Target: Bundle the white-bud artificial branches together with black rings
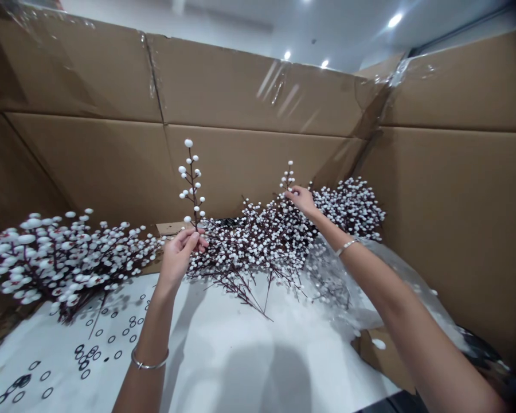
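My left hand (181,252) pinches the lower stem of an artificial berry branch (192,186), brown with white berries, held upright above the table. Farther right, my right hand (301,201) is closed at a second berry branch (288,175), whose tip rises above its fingers. That hand is over the back of a large heap of white berry branches (258,235), and the lower part of its branch is lost among them. At the far left lies another thick bunch of berry branches (69,252), stems toward the table.
Several small black rings (88,353) lie scattered on the white table surface (223,367) at the left. Clear plastic wrapping (344,287) lies under my right forearm. Tall cardboard walls (241,160) stand behind and on the right. A loose white berry (378,343) sits near the right edge.
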`<state>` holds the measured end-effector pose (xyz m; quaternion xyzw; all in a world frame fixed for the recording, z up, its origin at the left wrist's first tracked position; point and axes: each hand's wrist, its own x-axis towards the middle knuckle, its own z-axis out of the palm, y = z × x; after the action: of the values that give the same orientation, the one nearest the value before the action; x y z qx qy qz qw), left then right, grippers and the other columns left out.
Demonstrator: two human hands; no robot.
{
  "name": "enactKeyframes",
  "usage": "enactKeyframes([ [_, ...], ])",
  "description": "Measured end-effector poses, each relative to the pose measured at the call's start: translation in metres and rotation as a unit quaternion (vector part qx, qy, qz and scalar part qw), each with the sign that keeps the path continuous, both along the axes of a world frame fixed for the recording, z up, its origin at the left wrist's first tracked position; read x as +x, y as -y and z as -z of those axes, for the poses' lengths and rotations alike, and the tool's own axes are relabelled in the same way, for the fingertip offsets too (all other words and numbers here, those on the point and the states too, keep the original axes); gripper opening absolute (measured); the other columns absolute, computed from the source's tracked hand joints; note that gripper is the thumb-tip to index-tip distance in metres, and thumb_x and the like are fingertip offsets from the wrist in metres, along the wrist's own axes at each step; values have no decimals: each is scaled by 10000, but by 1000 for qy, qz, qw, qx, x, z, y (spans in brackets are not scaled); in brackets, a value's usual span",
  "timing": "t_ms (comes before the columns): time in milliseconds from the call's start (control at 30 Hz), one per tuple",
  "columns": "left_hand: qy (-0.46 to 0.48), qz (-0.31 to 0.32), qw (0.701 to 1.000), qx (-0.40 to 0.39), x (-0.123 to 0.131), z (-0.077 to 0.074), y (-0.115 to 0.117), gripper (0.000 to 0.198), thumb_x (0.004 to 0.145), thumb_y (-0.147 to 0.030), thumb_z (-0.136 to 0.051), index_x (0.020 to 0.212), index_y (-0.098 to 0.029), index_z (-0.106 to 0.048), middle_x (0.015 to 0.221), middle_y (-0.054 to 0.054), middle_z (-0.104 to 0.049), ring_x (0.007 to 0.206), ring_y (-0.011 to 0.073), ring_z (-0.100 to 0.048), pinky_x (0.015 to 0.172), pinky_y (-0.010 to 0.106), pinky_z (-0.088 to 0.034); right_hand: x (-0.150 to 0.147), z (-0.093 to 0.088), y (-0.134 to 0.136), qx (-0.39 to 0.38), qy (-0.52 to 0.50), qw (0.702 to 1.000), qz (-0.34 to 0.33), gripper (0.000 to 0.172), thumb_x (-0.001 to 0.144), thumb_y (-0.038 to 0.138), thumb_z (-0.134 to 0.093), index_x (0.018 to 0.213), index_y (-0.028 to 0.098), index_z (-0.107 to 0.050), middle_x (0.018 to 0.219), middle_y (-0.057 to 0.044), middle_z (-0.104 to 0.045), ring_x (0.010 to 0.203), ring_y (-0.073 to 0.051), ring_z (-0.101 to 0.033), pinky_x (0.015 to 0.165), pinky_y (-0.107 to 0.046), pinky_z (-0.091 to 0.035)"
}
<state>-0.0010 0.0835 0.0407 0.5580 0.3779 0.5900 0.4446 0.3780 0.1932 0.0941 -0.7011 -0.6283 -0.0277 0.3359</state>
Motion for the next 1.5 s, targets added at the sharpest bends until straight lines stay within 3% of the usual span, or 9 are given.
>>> enactKeyframes([
  [67, 5, -1, 1000, -3, 2, 1, 0, 383, 795, -449, -697, 982, -116, -671, 742, 41, -670, 649, 138, -566, 654, 257, -444, -10, -1, 0, 20, -111, 992, -64, 348, 875, 466, -518, 940, 148, -643, 885, -52, -672, 818, -164, -594, 729, -252, -458],
  [200, 12, 8, 1000, -12, 11, 5, -2, 384, 793, -451, -702, 984, -120, -672, 743, 43, -676, 658, 141, -581, 649, 256, -443, -47, -10, 14, 61, -338, 914, -217, 360, 730, 514, -695, 842, 175, -644, 779, 5, -605, 689, -114, -515, 623, -231, -414],
  [433, 52, 36, 998, -24, 25, 15, -5, 374, 773, -446, -739, 946, -121, -673, 728, 29, -663, 622, 117, -570, 628, 246, -452, -128, -28, 61, 14, -442, 827, -348, 326, 710, 504, -776, 795, 211, -659, 754, 13, -595, 615, -91, -478, 529, -237, -342],
  [600, 88, 67, 993, -51, 26, 22, -9, 359, 741, -431, -783, 915, -135, -676, 759, 32, -679, 640, 106, -582, 651, 237, -469, -163, -26, 80, -31, -491, 785, -376, 325, 685, 490, -803, 777, 236, -624, 768, 15, -586, 589, -92, -493, 480, -253, -329],
  [733, 116, 100, 985, -80, 27, 22, -9, 350, 720, -425, -802, 896, -146, -687, 797, 30, -682, 672, 97, -590, 683, 224, -480, -174, -24, 82, -35, -507, 775, -376, 339, 676, 493, -811, 776, 238, -612, 795, 8, -590, 585, -91, -526, 457, -249, -346],
  [900, 142, 155, 970, -125, 27, 19, -5, 331, 686, -400, -835, 834, -146, -682, 789, 23, -656, 636, 73, -544, 608, 190, -453, -173, -24, 73, -14, -505, 771, -387, 356, 697, 521, -788, 777, 238, -586, 792, 12, -614, 570, -92, -548, 455, -244, -383],
  [1133, 111, 194, 969, -101, 22, 19, -6, 316, 736, -404, -802, 903, -145, -730, 762, 23, -629, 650, 82, -532, 639, 200, -455, -164, -26, 67, -88, -523, 737, -420, 427, 646, 539, -822, 813, 234, -574, 805, 30, -640, 534, -70, -537, 426, -216, -369],
  [1500, 52, 226, 969, -81, 21, 11, 1, 372, 705, -486, -803, 819, -143, -719, 716, 41, -618, 649, 121, -510, 652, 260, -420, -171, -18, 57, -52, -458, 763, -452, 373, 712, 554, -778, 795, 239, -596, 784, 17, -616, 565, -85, -544, 443, -238, -363],
])
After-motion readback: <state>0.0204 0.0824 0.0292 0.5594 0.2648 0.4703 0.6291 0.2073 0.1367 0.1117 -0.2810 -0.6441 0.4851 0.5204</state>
